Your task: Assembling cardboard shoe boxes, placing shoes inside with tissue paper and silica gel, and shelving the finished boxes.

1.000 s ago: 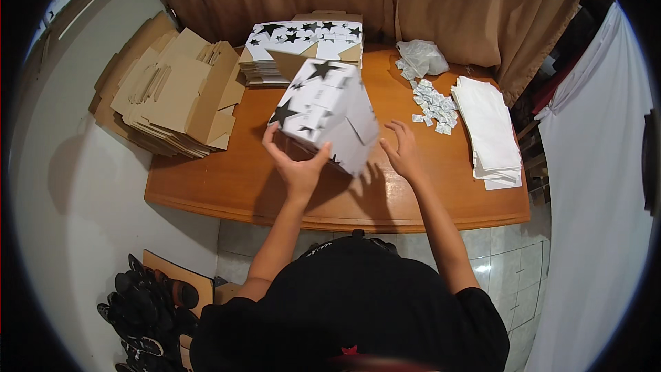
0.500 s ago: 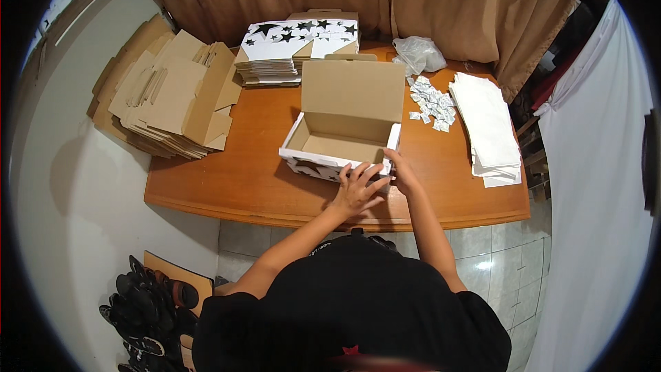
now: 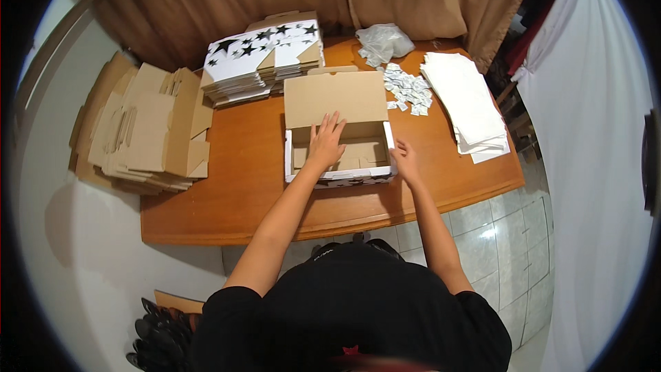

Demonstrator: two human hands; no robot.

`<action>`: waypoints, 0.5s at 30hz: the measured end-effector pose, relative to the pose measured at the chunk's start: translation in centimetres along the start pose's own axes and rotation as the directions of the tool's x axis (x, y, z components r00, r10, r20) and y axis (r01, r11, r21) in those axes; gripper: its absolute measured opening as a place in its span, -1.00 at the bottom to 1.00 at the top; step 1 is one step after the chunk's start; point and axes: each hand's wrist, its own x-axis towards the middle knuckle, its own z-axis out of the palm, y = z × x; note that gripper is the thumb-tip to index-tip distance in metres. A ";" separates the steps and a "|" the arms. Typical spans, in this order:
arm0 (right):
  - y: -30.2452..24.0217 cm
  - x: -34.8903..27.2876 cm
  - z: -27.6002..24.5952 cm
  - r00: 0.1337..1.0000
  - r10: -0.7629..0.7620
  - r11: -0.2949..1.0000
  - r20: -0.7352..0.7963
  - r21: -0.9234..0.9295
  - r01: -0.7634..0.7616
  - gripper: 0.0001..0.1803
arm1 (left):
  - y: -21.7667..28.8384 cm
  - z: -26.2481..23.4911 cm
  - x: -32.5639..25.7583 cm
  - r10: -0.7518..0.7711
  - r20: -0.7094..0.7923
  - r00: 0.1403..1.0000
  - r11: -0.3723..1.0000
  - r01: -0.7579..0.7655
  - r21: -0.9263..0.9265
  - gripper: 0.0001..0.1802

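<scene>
Hands [image 3: 326, 148] [image 3: 406, 161] apart, at open box [image 3: 363, 147].

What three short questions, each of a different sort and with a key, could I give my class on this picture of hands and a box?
1. Which hand is over the opening of the star-printed box, the left or the right?
2. True or false: the box's lid is closed.
3. Multiple choice: what lies just to the right of the scattered small packets on the table?
A) folded brown cardboard
B) a stack of white sheets
C) dark footwear

Key:
1. The left hand.
2. False; it stands open.
3. B.
</scene>
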 end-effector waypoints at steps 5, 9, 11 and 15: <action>1.6 -1.3 0.4 0.949 -0.312 0.948 -0.041 -0.072 0.309 -0.41 | 0.8 1.5 1.0 -0.071 0.035 0.997 0.997 0.072 -0.003 -0.27; -0.7 -2.5 -1.9 0.964 -0.258 0.956 0.064 -0.125 0.265 -0.37 | 2.4 1.5 2.2 -0.226 0.099 0.969 0.974 0.224 0.028 -0.34; -0.2 -1.9 -4.0 0.975 -0.218 0.967 0.043 -0.123 0.222 -0.42 | 4.5 1.1 3.7 -0.343 0.151 0.927 0.938 0.347 0.001 -0.35; 1.5 0.1 -10.8 0.938 -0.323 0.869 -0.124 -0.431 0.242 -0.50 | 11.3 1.8 5.9 -0.194 -0.007 0.981 0.964 0.189 -0.190 -0.39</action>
